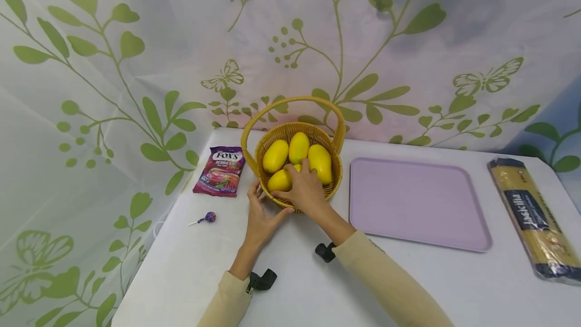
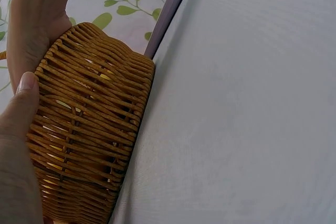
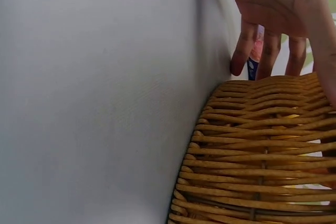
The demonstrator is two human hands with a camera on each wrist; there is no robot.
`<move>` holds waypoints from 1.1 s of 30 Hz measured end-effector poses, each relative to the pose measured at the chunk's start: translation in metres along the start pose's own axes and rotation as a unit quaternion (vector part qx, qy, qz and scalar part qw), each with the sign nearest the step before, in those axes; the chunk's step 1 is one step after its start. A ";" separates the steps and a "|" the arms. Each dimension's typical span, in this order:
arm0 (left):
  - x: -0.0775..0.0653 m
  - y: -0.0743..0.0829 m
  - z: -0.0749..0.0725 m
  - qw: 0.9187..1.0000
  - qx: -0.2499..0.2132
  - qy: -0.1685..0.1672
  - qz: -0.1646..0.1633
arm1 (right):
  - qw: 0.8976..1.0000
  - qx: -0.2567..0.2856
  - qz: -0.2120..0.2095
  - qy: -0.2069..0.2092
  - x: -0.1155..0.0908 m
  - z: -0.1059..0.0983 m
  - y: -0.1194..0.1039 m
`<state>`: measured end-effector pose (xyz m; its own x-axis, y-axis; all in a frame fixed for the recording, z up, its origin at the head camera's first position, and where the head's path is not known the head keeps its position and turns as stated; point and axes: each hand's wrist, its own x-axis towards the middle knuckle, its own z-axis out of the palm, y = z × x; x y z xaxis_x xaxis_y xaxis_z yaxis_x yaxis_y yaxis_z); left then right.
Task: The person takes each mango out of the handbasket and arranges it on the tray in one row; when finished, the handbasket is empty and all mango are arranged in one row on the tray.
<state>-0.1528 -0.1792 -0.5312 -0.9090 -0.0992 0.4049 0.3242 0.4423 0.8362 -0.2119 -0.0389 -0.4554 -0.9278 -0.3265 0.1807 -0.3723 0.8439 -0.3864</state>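
The nearer right hand (image 1: 306,188) seemingly pinches the partly hidden front mango (image 1: 279,181), its long axis crosswise beneath; the wide-spread left hand (image 1: 263,220) curves round the basket (image 2: 94,129).

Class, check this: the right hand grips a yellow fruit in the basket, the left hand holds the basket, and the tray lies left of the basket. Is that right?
Not quite: the tray lies right of the basket, as the head view shows. The rest stands: the right hand grips a yellow fruit, and the left hand holds the basket.
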 end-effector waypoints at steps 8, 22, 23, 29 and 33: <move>-0.001 -0.001 0.001 1.000 -0.003 0.001 -0.001 | 1.000 0.006 0.016 0.011 0.002 0.002 -0.001; -0.001 0.000 0.001 1.000 0.001 0.001 -0.003 | 0.998 0.019 -0.031 0.047 0.001 -0.001 0.004; -0.001 0.000 0.001 1.000 0.001 0.001 -0.002 | 0.998 0.020 -0.035 0.048 0.002 -0.001 0.004; -0.001 0.004 0.000 1.000 0.001 -0.001 -0.001 | 0.996 0.043 -0.048 0.059 0.003 -0.005 0.012; 0.000 0.028 -0.006 1.000 -0.004 -0.001 0.007 | 0.993 0.069 -0.069 0.068 0.006 -0.008 0.018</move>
<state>-0.1420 -0.1723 -0.5061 -0.9049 -0.0904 0.4160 0.3393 0.4370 0.8330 -0.2235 -0.0220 -0.4541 -0.8592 -0.3656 0.3578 -0.5039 0.7257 -0.4685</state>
